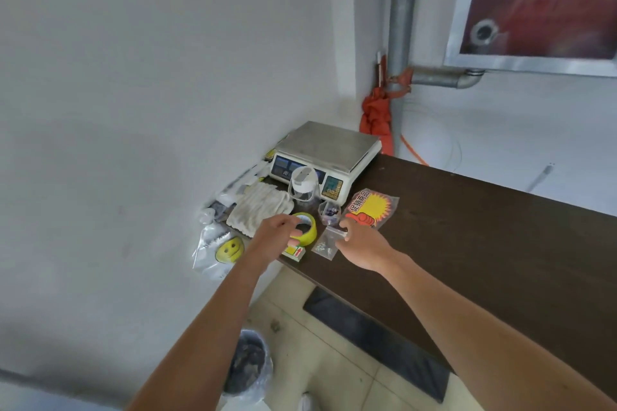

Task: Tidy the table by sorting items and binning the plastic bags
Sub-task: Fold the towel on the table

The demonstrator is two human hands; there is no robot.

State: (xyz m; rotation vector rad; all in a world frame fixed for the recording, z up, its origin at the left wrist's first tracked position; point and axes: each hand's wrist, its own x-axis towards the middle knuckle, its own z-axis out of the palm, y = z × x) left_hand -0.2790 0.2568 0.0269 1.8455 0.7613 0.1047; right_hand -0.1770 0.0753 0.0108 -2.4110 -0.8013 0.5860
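My left hand (pixel 274 237) grips a yellow-green tape roll (pixel 306 228) near the dark table's (pixel 467 243) left end. My right hand (pixel 362 245) pinches the top of a small clear zip bag (pixel 324 246) with small metal parts inside, lying on the table. A clear plastic bag with a yellow smiley face (pixel 218 252) hangs over the table's left edge. A bin lined with a plastic bag (pixel 248 365) stands on the floor below.
A weighing scale (pixel 329 147) sits at the table's far left corner, with a clear lidded jar (pixel 303 188) in front. White cloth gloves (pixel 258 205), a small clear cup (pixel 329 212), a yellow-red promo sticker pack (pixel 369 207) and a small box (pixel 294 252) lie nearby. A black mat (pixel 374 340) lies on the floor.
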